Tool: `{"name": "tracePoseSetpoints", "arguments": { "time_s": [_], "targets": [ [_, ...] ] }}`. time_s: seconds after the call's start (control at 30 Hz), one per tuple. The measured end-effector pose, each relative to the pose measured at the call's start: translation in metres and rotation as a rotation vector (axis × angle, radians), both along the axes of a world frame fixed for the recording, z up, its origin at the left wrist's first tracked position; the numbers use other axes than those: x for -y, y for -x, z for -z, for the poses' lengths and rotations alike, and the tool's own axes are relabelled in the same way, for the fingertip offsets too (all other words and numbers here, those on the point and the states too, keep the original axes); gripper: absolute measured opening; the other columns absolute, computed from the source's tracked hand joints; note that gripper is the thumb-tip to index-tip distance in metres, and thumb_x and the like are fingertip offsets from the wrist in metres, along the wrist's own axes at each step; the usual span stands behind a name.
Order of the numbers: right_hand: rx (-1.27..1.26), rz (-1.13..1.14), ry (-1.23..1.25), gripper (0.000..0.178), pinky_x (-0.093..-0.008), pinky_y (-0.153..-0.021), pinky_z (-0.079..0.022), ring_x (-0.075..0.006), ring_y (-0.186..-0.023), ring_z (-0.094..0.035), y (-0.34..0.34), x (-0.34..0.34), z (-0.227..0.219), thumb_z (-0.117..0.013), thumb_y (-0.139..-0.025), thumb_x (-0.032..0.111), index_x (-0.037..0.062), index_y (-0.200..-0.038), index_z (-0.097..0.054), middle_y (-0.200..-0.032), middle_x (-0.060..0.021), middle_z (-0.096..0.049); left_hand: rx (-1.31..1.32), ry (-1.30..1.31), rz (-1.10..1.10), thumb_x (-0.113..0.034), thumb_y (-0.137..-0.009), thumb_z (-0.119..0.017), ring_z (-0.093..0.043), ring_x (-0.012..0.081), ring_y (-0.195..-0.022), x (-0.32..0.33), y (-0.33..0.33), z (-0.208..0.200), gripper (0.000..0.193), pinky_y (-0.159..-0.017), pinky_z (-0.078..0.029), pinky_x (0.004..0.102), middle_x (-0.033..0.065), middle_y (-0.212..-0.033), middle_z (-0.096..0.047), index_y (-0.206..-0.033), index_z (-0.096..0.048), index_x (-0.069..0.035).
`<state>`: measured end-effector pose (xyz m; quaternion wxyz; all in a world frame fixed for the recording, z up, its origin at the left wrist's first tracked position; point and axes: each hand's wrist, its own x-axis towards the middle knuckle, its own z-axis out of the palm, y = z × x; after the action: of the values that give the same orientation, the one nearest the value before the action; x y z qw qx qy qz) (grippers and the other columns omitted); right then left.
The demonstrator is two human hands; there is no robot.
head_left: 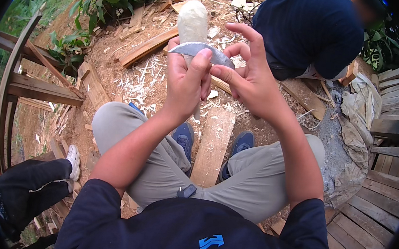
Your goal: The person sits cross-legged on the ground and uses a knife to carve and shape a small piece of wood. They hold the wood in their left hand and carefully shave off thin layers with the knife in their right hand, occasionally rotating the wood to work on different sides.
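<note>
My left hand [187, 83] is closed around a pale carved piece of wood, shaped like a spoon [193, 22]. Its broad rounded end points away from me, and a thin shaft shows below my fingers. Across the piece lies a curved knife [196, 49] with a grey metal blade, my left thumb resting on it. At the blade's right end, my right hand [251, 77] grips the knife near the thumb, with the index finger raised and spread. The knife's handle is mostly hidden by the right hand.
Between my shoes lies a flat plank [213, 147]. Wood shavings [141, 88] and a squared timber [149, 46] cover the ground ahead. A person in dark blue [307, 34] crouches at far right; another person's leg [38, 181] shows at left. Wooden slats [366, 220] stand at right.
</note>
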<state>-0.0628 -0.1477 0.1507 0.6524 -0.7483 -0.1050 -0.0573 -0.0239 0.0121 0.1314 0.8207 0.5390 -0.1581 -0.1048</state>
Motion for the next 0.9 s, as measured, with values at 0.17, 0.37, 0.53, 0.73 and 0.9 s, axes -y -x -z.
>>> {"name": "tracePoseSetpoints", "arguments": {
  "time_s": [0.17, 0.37, 0.53, 0.73, 0.9],
  "targets": [
    [-0.175, -0.057, -0.078, 0.072, -0.0217, -0.057, -0.05, -0.0119, -0.078, -0.059, 0.002, -0.002, -0.001, -0.075, -0.093, 0.024, 0.0129, -0.149, -0.031, -0.109, -0.0122, -0.051, -0.011, 0.006, -0.058, -0.019, -0.101, -0.049, -0.043, 0.0096, -0.041, 0.0, -0.002, 0.001, 0.02, -0.036, -0.037, 0.0239, 0.0044, -0.072, -0.05, -0.112, -0.036, -0.008],
    [-0.222, 0.084, -0.157, 0.049, -0.0284, -0.067, -0.052, -0.0176, -0.087, -0.062, -0.001, -0.006, 0.0, -0.047, -0.104, 0.038, 0.0065, -0.141, -0.052, -0.114, -0.0136, -0.06, -0.057, 0.065, -0.084, -0.017, -0.102, -0.05, -0.044, 0.0096, -0.042, -0.004, -0.01, 0.011, 0.026, -0.037, -0.038, 0.0241, 0.0059, -0.076, -0.048, -0.115, -0.028, -0.01],
    [0.025, 0.14, -0.114, 0.057, -0.0329, -0.095, -0.045, -0.0179, -0.113, -0.058, -0.007, 0.008, 0.004, -0.028, -0.103, 0.031, -0.0035, -0.13, -0.065, -0.145, -0.0135, -0.058, -0.07, 0.063, -0.138, -0.019, -0.102, -0.05, -0.043, 0.0119, -0.042, -0.006, -0.013, 0.005, 0.025, -0.038, -0.04, 0.0277, 0.0056, -0.075, -0.044, -0.114, -0.028, -0.013],
    [0.194, 0.078, -0.084, 0.062, -0.033, -0.099, -0.04, -0.0191, -0.119, -0.054, -0.002, 0.009, -0.007, -0.03, -0.097, 0.031, -0.0048, -0.141, -0.057, -0.146, -0.0147, -0.056, -0.082, 0.086, -0.167, -0.019, -0.101, -0.051, -0.043, 0.0119, -0.041, -0.007, -0.014, 0.006, 0.025, -0.038, -0.04, 0.0278, 0.0049, -0.075, -0.044, -0.109, -0.028, -0.014],
    [0.197, 0.009, -0.031, 0.071, -0.0329, -0.102, -0.037, -0.0201, -0.12, -0.052, 0.004, 0.005, -0.014, -0.031, -0.091, 0.037, -0.0044, -0.145, -0.052, -0.151, -0.0142, -0.051, -0.047, 0.061, -0.178, -0.022, -0.102, -0.049, -0.042, 0.0129, -0.044, -0.007, -0.014, 0.007, 0.018, -0.04, -0.039, 0.0295, 0.0048, -0.075, -0.043, -0.102, -0.034, -0.011]
  ]
}}
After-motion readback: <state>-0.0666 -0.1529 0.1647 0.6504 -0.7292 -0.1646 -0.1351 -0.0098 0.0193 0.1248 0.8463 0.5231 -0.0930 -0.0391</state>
